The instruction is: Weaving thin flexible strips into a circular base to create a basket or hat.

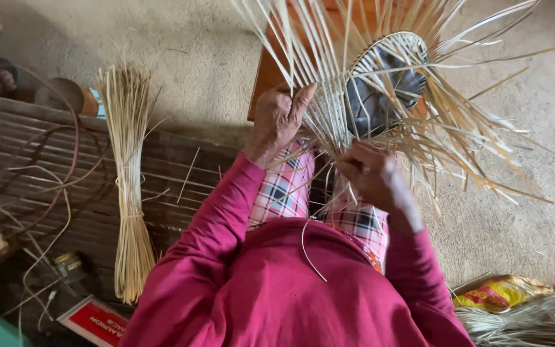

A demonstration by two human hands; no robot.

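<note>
Fig.: left hand (279, 119) & right hand (375, 177) both closed on half-woven basket (380, 83); loose strips (457, 128) beyond rt hand may snap/slip if bent sharply.

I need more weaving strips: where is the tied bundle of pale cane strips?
In the head view, the tied bundle of pale cane strips lies left of the person's left hand, on the dark slatted mat.

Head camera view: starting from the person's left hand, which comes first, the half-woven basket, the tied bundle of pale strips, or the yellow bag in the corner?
1. Half-woven basket: the left hand grips its strips.
2. Tied bundle of pale strips: out to the left, lying on the dark slatted mat.
3. Yellow bag: farthest, at the lower right corner, beyond the right hand.
</note>
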